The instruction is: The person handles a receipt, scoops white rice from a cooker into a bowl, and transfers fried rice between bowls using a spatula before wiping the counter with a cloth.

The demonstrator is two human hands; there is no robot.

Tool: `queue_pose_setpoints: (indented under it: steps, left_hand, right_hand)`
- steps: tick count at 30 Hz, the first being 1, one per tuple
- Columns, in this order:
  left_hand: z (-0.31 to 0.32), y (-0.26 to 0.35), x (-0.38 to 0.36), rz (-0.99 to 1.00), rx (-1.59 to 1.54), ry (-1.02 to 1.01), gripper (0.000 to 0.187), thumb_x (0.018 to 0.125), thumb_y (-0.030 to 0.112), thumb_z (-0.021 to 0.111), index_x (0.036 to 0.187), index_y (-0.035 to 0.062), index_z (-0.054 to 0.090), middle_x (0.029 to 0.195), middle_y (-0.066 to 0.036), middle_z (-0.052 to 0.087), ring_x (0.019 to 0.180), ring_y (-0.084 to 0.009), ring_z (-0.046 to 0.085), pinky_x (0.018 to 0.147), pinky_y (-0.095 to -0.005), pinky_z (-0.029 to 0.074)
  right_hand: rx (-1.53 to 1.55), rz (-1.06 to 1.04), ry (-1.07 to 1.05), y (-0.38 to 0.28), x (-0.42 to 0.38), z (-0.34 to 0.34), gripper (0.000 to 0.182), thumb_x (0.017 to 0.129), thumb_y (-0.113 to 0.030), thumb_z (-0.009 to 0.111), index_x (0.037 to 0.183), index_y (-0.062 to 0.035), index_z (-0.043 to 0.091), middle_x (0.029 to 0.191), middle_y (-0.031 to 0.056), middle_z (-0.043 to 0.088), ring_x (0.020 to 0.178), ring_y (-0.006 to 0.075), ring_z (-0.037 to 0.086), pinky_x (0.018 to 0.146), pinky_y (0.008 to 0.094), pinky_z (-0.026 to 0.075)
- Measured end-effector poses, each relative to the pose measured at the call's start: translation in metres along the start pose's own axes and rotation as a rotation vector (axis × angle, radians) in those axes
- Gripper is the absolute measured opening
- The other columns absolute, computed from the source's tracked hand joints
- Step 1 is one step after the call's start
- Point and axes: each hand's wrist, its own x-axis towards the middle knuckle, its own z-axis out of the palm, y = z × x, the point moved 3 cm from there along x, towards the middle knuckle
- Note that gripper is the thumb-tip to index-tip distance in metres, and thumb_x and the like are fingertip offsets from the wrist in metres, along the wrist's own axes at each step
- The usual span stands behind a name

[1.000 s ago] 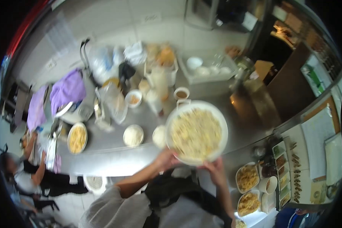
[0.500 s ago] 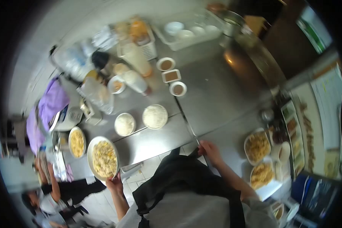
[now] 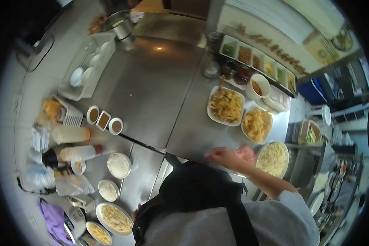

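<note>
The right hand (image 3: 223, 157) curls beside a pink bundle (image 3: 246, 154) on the table (image 3: 188, 137); the left hand (image 3: 136, 210), by an oval plate (image 3: 99, 212), is too hidden to tell. A swinging right forearm (image 3: 263, 179) could tip the rightmost dish (image 3: 284, 169).

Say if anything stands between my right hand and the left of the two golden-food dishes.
Nothing visible does: only bare steel counter lies between your right hand and the left golden-food dish. The pink bundle, too unclear to identify, sits to the hand's right, off that line.
</note>
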Motion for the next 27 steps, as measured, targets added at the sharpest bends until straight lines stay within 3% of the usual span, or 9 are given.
queue_pose_setpoints:
  steps: [2,4,6,7,9,10,14,18,27]
  left_hand:
    - [0.083,-0.007,0.061,0.454,0.921,-0.264,0.059,0.086,0.024,0.065,0.134,0.0003,0.041,0.114,-0.015,0.058,0.098,-0.024,0.06,0.089,-0.0347,0.051]
    - [0.334,0.099,0.033,-0.144,0.389,-0.168,0.043,0.093,0.025,0.057,0.129,0.0023,0.05,0.091,-0.009,0.061,0.084,-0.0185,0.063,0.076,-0.0333,0.056]
    - [0.431,0.091,0.068,-0.037,0.451,-0.574,0.041,0.097,0.022,0.051,0.134,0.0038,0.047,0.094,-0.011,0.065,0.085,-0.019,0.065,0.076,-0.0331,0.056]
    - [0.47,0.079,0.08,-0.076,0.551,-0.697,0.045,0.098,0.026,0.05,0.139,0.0101,0.041,0.099,-0.015,0.065,0.086,-0.0217,0.067,0.074,-0.0318,0.055]
    - [0.534,0.048,0.098,-0.074,0.778,-0.911,0.053,0.099,0.027,0.048,0.146,0.0105,0.028,0.096,-0.016,0.065,0.082,-0.0197,0.066,0.073,-0.0321,0.055]
    - [0.559,0.034,0.102,-0.105,0.818,-0.945,0.055,0.1,0.029,0.047,0.146,0.0106,0.024,0.096,-0.016,0.065,0.079,-0.0213,0.067,0.07,-0.0322,0.056]
    - [0.613,-0.011,0.121,-0.225,0.809,-0.969,0.049,0.1,0.022,0.041,0.143,0.0091,0.021,0.094,-0.019,0.064,0.073,-0.0238,0.068,0.061,-0.0326,0.057]
    - [0.616,-0.012,0.128,-0.148,0.708,-0.928,0.044,0.096,0.011,0.033,0.139,0.0068,0.027,0.096,-0.021,0.063,0.07,-0.0256,0.068,0.058,-0.0345,0.059]
    - [0.554,0.129,0.196,-0.126,0.526,-0.73,0.049,0.095,0.01,0.031,0.144,0.0049,0.025,0.101,-0.021,0.062,0.069,-0.0276,0.068,0.061,-0.0367,0.061]
  right_hand:
    - [0.588,0.034,0.131,0.05,-0.014,0.001,0.032,0.095,-0.037,0.055,0.107,-0.007,0.062,0.081,0.0071,0.064,0.065,0.0152,0.061,0.058,0.0302,0.05]
    - [0.913,0.067,0.414,0.08,-0.021,0.004,0.036,0.097,-0.036,0.052,0.123,-0.0108,0.051,0.09,0.0113,0.063,0.072,0.0194,0.063,0.062,0.0331,0.052]
    - [1.184,0.027,0.693,0.098,-0.027,0.002,0.044,0.098,-0.035,0.049,0.136,-0.0146,0.037,0.099,0.0154,0.062,0.079,0.024,0.063,0.067,0.0362,0.054]
    - [1.293,-0.034,0.824,0.103,-0.029,-0.002,0.05,0.099,-0.034,0.048,0.141,-0.0165,0.028,0.104,0.0175,0.06,0.083,0.0265,0.063,0.07,0.0379,0.055]
    - [1.402,-0.117,1.053,0.104,-0.027,-0.013,0.059,0.1,-0.036,0.041,0.148,-0.0193,0.01,0.121,0.0252,0.054,0.098,0.0351,0.061,0.081,0.0421,0.055]
    - [1.476,-0.149,1.052,0.111,-0.021,-0.016,0.058,0.1,-0.037,0.039,0.148,-0.0189,0.01,0.123,0.0261,0.052,0.1,0.0367,0.061,0.082,0.0431,0.055]
    - [1.536,-0.281,1.129,0.126,-0.006,-0.039,0.052,0.101,-0.044,0.031,0.142,-0.0155,0.017,0.131,0.0313,0.045,0.107,0.046,0.059,0.085,0.0487,0.054]
    - [1.394,-0.238,1.242,0.118,-0.009,-0.054,0.047,0.1,-0.041,0.032,0.137,-0.0135,0.022,0.127,0.0299,0.046,0.103,0.0461,0.06,0.082,0.05,0.056]
    - [0.933,-0.17,1.206,0.138,0.004,-0.065,0.037,0.098,-0.03,0.042,0.119,-0.0016,0.032,0.112,0.0252,0.057,0.094,0.0379,0.066,0.076,0.0459,0.057]
